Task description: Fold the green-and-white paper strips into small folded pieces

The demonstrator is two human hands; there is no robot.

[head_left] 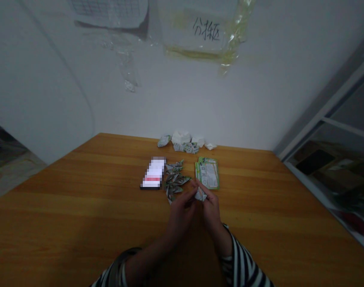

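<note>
One small paper piece (200,195), white w/ a bit of green print, sits pinched between both hands just above the table (80,207), near its middle and close to the person. The right hand (211,209) is closed on it from the right side, fingertips curled over the top edge. The left hand (180,209) meets it from the left, thumb and forefinger nipped shut on the same piece (the light is dim, so exact finger placement is hard to read).

Judging by the shape, this is mid-fold: the piece is already partly creased but not yet like the finished ones. A further crease would call for one hand to pin the piece while the other presses the edge flat, w/ small, careful finger work.

Just beyond the left hand lies a cluster of folded pieces (174,179), approx. a dozen, pointed at the ends. Left of those rests a phone (153,173). Just beyond the right hand is a stack of green sheets (208,172). Further back, against the wall, sit crumpled scraps (184,142). Striped sleeves (244,267) cover both forearms.
</note>
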